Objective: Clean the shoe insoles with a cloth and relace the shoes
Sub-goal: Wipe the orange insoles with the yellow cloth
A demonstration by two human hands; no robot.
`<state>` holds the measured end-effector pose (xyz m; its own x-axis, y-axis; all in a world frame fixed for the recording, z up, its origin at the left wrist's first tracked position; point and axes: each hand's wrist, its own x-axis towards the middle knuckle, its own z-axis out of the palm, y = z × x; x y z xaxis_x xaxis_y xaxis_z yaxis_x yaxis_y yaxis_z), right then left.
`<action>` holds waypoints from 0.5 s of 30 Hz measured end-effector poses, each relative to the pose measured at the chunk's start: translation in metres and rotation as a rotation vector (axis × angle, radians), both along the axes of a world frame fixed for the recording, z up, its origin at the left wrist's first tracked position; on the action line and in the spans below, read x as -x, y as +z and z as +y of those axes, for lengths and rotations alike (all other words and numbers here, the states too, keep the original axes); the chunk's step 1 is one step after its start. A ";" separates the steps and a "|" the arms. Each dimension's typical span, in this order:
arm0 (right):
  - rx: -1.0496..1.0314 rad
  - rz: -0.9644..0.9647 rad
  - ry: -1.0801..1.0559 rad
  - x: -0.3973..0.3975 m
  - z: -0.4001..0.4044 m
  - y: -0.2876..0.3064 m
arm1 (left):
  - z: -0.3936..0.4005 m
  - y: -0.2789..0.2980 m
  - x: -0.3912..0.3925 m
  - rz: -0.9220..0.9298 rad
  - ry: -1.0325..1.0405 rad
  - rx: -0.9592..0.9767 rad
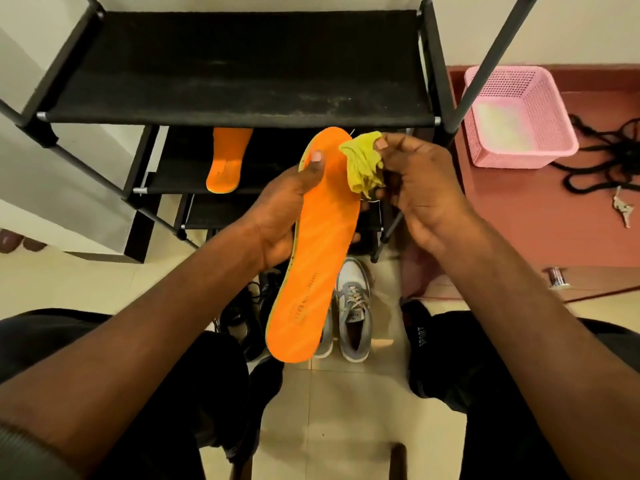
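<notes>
The orange insole sits in our left hand, thumb on top and fingers wrapped under, while our right hand pinches the yellow cloth against its toe end.

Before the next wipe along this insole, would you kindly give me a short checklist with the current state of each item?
1. Left hand grips the orange insole, thumb on top: ok.
2. Right hand pinches the yellow cloth: ok.
3. Cloth touches the insole near its toe end: ok.
4. Insole surface already clean: cannot tell.
5. Second insole lies on the rack shelf: ok.
6. Black laces lie within reach on the floor: cannot tell.
</notes>
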<state>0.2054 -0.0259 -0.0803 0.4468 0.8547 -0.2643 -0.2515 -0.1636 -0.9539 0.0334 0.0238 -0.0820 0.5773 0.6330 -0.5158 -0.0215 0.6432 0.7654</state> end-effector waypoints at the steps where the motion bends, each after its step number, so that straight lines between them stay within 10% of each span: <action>1: -0.007 0.066 0.031 -0.002 -0.001 0.000 | 0.001 0.000 0.000 0.027 0.024 -0.024; 15: 0.019 -0.178 0.071 0.014 -0.008 0.003 | -0.002 0.007 -0.002 0.141 0.043 -0.139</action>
